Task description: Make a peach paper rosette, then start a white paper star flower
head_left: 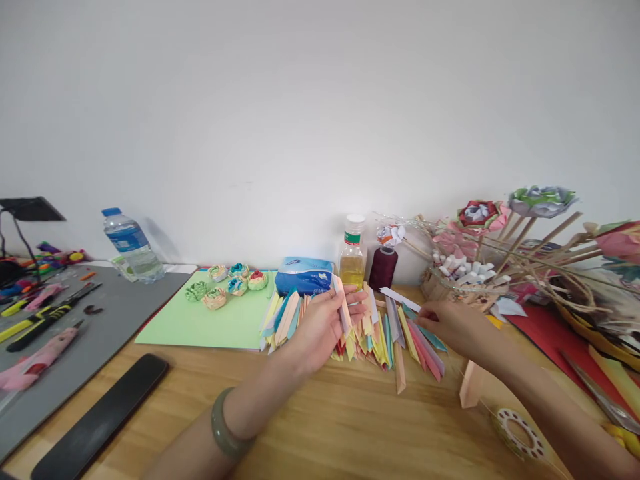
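Note:
My left hand [325, 327] is closed with the thumb over a few folded paper strips [342, 305], peach and grey, that stand nearly upright. My right hand [443, 319] is over the right end of the strip pile, fingers pinched at the end of a white folded paper strip [399, 297]. Just under those fingers lies a teal strip [434, 339]. Between and below the hands spreads a pile of folded strips [377, 337] in yellow, peach, teal, pink and grey. A single peach folded piece [469, 385] stands apart on the table, near my right forearm.
Behind the pile are a blue tissue pack [303, 277], a bottle of yellow liquid [353, 253] and a maroon thread spool [383, 268]. Paper rosettes sit on green paper [165, 327]. A basket [463, 293] of paper flowers, a wire spool [520, 433] and scissors [600, 397] are on the right.

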